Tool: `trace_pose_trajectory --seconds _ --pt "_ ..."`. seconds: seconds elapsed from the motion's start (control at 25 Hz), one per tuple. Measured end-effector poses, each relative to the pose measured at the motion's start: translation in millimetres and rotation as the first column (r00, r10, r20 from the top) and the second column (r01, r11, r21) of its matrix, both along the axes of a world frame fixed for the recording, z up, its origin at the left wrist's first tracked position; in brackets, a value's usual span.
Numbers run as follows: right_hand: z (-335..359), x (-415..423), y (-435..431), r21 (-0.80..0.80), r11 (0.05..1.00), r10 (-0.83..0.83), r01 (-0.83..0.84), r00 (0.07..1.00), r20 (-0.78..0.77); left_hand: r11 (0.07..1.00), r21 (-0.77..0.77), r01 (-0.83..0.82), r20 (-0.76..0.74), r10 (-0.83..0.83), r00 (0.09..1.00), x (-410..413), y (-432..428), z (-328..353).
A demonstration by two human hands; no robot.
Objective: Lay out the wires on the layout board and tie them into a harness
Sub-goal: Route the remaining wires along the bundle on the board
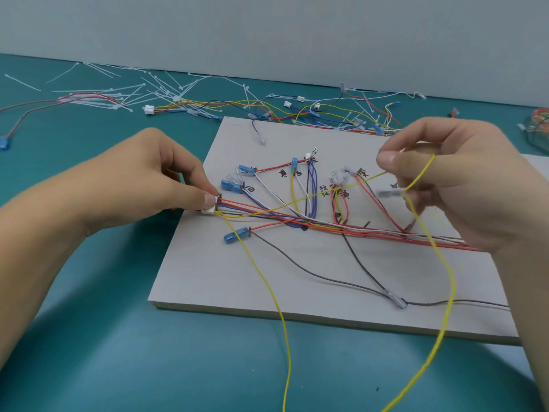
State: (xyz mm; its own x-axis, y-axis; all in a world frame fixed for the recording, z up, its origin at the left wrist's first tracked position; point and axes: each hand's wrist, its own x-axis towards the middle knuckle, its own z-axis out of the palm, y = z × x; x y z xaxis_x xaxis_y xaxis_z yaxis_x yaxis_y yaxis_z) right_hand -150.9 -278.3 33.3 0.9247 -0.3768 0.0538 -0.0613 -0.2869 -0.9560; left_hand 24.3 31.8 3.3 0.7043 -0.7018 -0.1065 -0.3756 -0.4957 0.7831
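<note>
On a teal tabletop [89, 337], a grey layout board [297, 281] lay between a person's two hands, its near edge toward the camera. At the board's left edge the left hand [142, 185] pinched a small white connector [209, 210] between thumb and fingertips, holding it against the board. From that connector a fan of red, purple and white wires [371, 233] ran rightward along the board's middle, passing under the right hand [463, 179]. That hand was raised over the board's right side, thumb and forefinger pinched on a yellow wire [297, 200] that stretched diagonally back to the connector. From the pinch a yellow strand looped down past the board's near edge; a second yellow strand dropped from the connector over the same edge. A blurred clear-sleeved terminal [389, 192] showed just below the right hand's fingers.

Blue-sleeved terminals [230, 185] sat near the board's left side beside handwritten marks, with another [236, 234] just below the connector. A dark wire with a clear sleeve [398, 301] curved across the near right part of the board. Along the tabletop's far edge, loose white cable ties [154, 90] and spare coloured wires [267, 107] lay scattered. A coil of coloured wire [539, 126] sat at the tabletop's right edge; whether it was wrapped could not be told.
</note>
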Motion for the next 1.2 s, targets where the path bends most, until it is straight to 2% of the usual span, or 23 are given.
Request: trace_pose_trajectory --seconds 0.08,0.2,0.48,0.6,0.72,0.8,0.88,1.04,1.2 --pt "1 -4 -8 -0.057 0.988 0.142 -0.146 0.988 -0.060 1.000 0.010 -0.014 0.012 0.014 1.000 0 0 0" --pt "3 -10 -19 -0.036 0.951 0.302 -0.307 0.947 -0.106 1.000 0.006 -0.030 0.023 0.030 0.999 -2 0 -1" --pt "4 -15 -28 0.072 0.827 0.562 -0.558 0.824 -0.075 1.000 0.029 -0.005 0.109 0.002 0.994 -9 -1 0" --pt "3 -14 -29 0.087 0.832 0.549 -0.547 0.836 0.005 0.999 0.033 -0.009 0.132 0.004 0.991 -10 -1 1" --pt "3 -11 -30 0.157 0.870 0.448 -0.468 0.882 0.143 0.999 0.039 -0.007 0.137 0.001 0.991 -11 -1 2" --pt "6 -10 -32 0.126 0.905 0.372 -0.406 0.900 0.229 0.999 0.046 -0.012 0.158 0.004 0.987 -11 0 2" --pt "8 -11 -33 0.074 0.906 0.383 -0.416 0.882 0.274 0.999 0.044 0.008 0.218 -0.017 0.976 -11 1 0" --pt "11 -16 -36 0.017 0.856 0.510 -0.517 0.848 0.145 0.997 -0.042 0.059 0.356 -0.040 0.934 -16 -4 -3" --pt "13 -20 -34 -0.110 0.866 0.482 -0.487 0.873 -0.074 0.983 -0.150 0.104 0.443 -0.027 0.896 -32 -19 3"
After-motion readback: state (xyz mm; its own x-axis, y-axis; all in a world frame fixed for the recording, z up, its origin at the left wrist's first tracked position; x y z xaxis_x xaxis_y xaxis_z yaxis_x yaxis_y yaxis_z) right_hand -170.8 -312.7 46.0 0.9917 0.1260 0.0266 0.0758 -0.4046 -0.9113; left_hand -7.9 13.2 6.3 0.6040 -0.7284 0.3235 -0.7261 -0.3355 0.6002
